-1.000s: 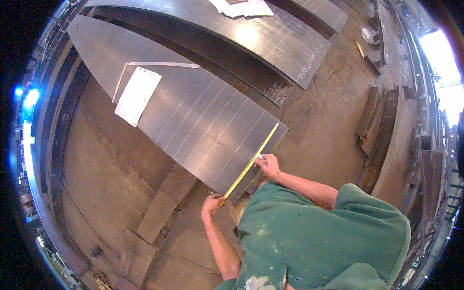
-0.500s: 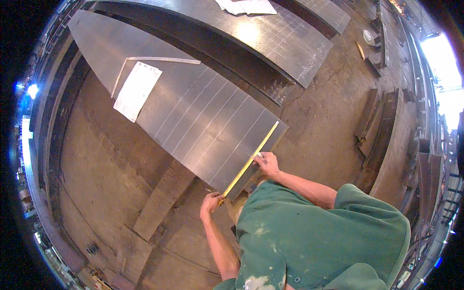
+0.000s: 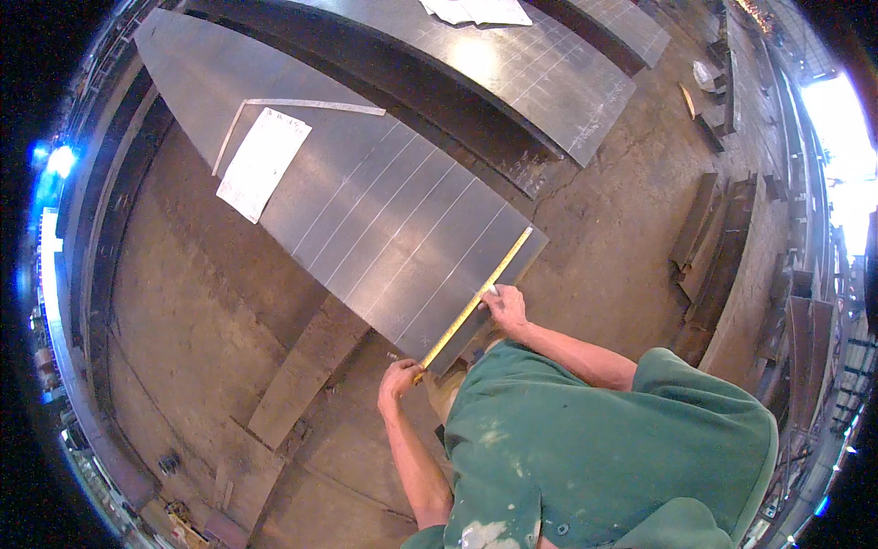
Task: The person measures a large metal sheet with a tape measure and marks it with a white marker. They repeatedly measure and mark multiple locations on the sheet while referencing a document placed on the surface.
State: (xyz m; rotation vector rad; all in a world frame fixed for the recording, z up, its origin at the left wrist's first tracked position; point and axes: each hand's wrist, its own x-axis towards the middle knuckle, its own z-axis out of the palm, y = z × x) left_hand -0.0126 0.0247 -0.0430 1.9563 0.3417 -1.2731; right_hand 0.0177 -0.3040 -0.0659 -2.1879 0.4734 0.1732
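A yellow tape measure [image 3: 460, 317] stretches across the near end of a long steel plate [image 3: 393, 265], which is marked with several parallel white lines. My left hand [image 3: 399, 378] is closed on the tape's near end, at the plate's left corner. Partway along the tape, my right hand [image 3: 506, 309] rests at the plate's edge, its fingers pinched on a small white stick that looks like chalk [image 3: 494, 290]. The tape's far end lies near the plate's right corner.
On the plate lie a white paper sheet [image 3: 265, 165] and a thin metal square [image 3: 315, 106]. Beyond it is another marked plate [image 3: 512, 69] with papers [image 3: 480, 11]. Steel beams [image 3: 713, 247] stand on the right; flat steel [image 3: 306, 371] lies at left. A blue-white glare [image 3: 62, 161] shines far left.
The view has shifted slightly, and the glare at far left is bigger and bluer. Both hands stay at nearly the same places along the tape.
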